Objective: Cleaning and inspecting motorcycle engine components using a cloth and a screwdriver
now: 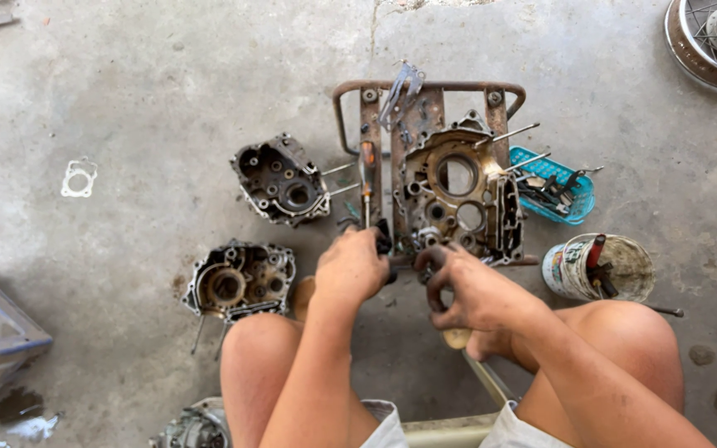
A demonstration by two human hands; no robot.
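1. The left hand (350,267), at centre frame, is closed in a grip around the dark handle of a screwdriver (367,187), whose shaft runs up along the rusty metal stand (425,90).
2. The right hand (470,290), just right of centre, has its fingers curled shut against the lower edge of the engine case (458,199); whether it pinches a small part there cannot be told.
3. The engine case lies on the stand, centre to upper centre of the frame, open face up, with long studs pointing right.
4. Two more case halves (282,178) (241,280) lie on the concrete floor (168,83) at left. A white gasket (79,178) lies farther left.
5. A blue basket (553,184) of tools and a paint tin (597,267) stand at right, near the right knee.
6. Risk, as judged: the screwdriver may slip off oily metal and gouge the sealing face or strike the right hand, which is close by.
7. Risk, as judged: the case merely rests on the stand; hard levering could tip it onto the floor.
8. Risk, as judged: floor grit could get into the open case halves.
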